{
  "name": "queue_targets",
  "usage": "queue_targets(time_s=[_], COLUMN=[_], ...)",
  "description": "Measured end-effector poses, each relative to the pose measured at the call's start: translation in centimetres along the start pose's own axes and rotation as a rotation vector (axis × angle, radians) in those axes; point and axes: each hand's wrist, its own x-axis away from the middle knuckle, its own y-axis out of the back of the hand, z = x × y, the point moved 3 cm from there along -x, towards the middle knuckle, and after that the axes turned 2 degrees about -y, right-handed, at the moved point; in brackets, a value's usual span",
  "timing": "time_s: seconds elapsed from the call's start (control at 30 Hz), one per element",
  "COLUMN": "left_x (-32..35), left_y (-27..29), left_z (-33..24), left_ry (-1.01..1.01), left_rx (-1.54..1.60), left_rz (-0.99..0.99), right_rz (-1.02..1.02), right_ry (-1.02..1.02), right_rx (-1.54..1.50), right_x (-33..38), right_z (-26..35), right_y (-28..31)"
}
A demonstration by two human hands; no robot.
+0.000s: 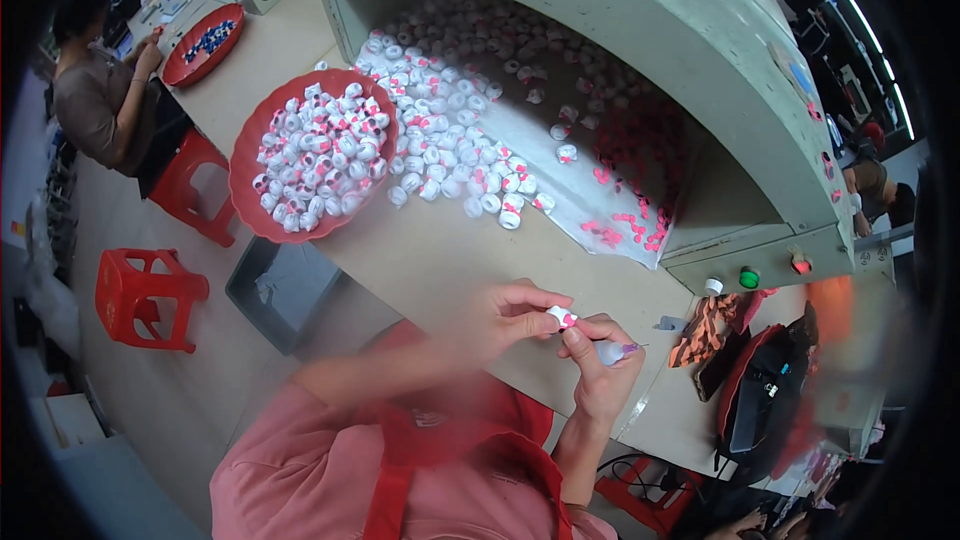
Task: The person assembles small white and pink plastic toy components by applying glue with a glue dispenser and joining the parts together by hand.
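The left hand (505,320) is pinching a small white and pink cap (562,317) just above the worktop (440,260), touching the right hand (600,370), which is closing around a small clear tube (612,351) lying toward the right.

Pink short-sleeved shirt under a red apron, forearms bare.

A small factory assembly floor: a long bench (440,260) heaped with white-and-pink caps (450,140), red trays (250,155), plastic stools (140,295), and a seated co-worker (100,90).
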Motion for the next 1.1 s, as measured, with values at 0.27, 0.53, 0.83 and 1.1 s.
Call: queue_targets(time_s=[0.27,0.53,0.83,1.1], left_x=[-4.4,-39.4,-46.2,-16.1], left_y=[-4.9,-1.6,1.0,-0.1], left_z=[-17.5,-35.9,-51.7,-41.3], left_ry=[0.146,-0.166,-0.806,-0.980], left_rx=[-0.578,0.004,-0.007,-0.666], left_rz=[0.496,-0.025,0.038,-0.169], right_rz=[0.048,-0.011,-0.044,0.091], right_ry=[-0.271,-0.348,-0.361,-0.281], right_rx=[0.054,0.016,0.092,0.282], right_x=[-0.9,-2.1,-2.4,-3.2], right_z=[-2.5,-2.5,-0.9,-2.3], right_y=[5.8,5.0,3.9,1.8])
